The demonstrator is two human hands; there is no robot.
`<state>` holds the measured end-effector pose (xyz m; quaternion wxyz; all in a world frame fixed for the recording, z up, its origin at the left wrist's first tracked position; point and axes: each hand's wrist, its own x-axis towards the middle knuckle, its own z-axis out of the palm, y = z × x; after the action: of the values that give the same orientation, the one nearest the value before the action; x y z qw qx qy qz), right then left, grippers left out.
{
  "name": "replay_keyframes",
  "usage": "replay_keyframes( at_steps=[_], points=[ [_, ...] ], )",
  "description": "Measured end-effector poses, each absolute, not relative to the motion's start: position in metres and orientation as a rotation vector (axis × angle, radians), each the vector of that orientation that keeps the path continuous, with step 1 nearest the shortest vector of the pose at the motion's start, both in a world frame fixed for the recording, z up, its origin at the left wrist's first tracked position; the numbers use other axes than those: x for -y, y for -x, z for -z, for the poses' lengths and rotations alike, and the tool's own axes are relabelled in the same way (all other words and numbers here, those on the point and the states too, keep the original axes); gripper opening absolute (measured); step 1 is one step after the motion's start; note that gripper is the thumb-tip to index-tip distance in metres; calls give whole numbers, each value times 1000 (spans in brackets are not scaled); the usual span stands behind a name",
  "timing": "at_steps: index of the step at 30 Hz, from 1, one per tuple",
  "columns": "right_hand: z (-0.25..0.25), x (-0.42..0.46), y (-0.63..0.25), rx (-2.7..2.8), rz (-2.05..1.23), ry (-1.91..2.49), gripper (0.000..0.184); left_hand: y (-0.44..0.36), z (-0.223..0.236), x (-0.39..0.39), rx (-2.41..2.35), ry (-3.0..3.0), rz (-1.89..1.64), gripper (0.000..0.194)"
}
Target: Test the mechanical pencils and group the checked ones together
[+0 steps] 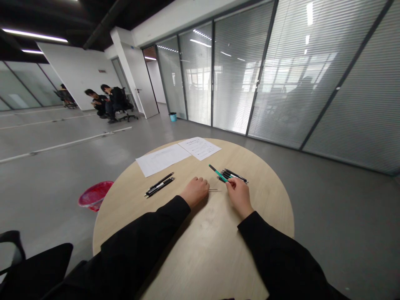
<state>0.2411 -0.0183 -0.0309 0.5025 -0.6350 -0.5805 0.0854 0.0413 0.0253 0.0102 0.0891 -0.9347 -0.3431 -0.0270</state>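
My right hand [238, 194] is closed in a pinch on a green pen barrel with a dark end [217, 171], which tilts up and away to the left. My left hand [196, 191] is closed, palm down, low over the table. From its fingertips a thin, dark pen refill [213, 190] points toward the right hand. Just beyond the right hand, a group of black pens [235, 174] lies partly behind the green barrel. Left of my left hand, several black pens [159, 185] lie side by side on the round wooden table [200, 246].
Two printed paper sheets [164, 158] lie at the table's far side. A red basin [94, 195] stands on the floor to the left, near a black chair [37, 266]. Two people [109, 102] sit or crouch farther back, and a blue bin [173, 117] stands by the glass wall.
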Motion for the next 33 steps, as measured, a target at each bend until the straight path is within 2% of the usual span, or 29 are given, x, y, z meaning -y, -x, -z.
replay_keyframes(
  at_steps=[6,10,15,20,24,28,33],
  points=[
    [29,21,-245,1259,-273,1437,25,-23,-26,-30,1209,2725,151,17],
    [32,20,-247,1211,-337,1422,26,-4,-23,-33,1402,2697,348,20],
    [33,20,-245,1257,-324,1447,25,9,-6,-39,1427,2737,651,22],
    [33,23,-241,1283,-364,1442,24,6,-13,-34,1384,2773,741,21],
    [34,22,-241,1270,-382,1441,25,1,-30,-16,1305,2909,632,22],
    [34,21,-240,1268,-393,1435,23,5,-39,7,1171,3128,262,15],
    [34,21,-239,1273,-404,1426,25,15,-36,39,1194,3077,-53,4]
  ],
)
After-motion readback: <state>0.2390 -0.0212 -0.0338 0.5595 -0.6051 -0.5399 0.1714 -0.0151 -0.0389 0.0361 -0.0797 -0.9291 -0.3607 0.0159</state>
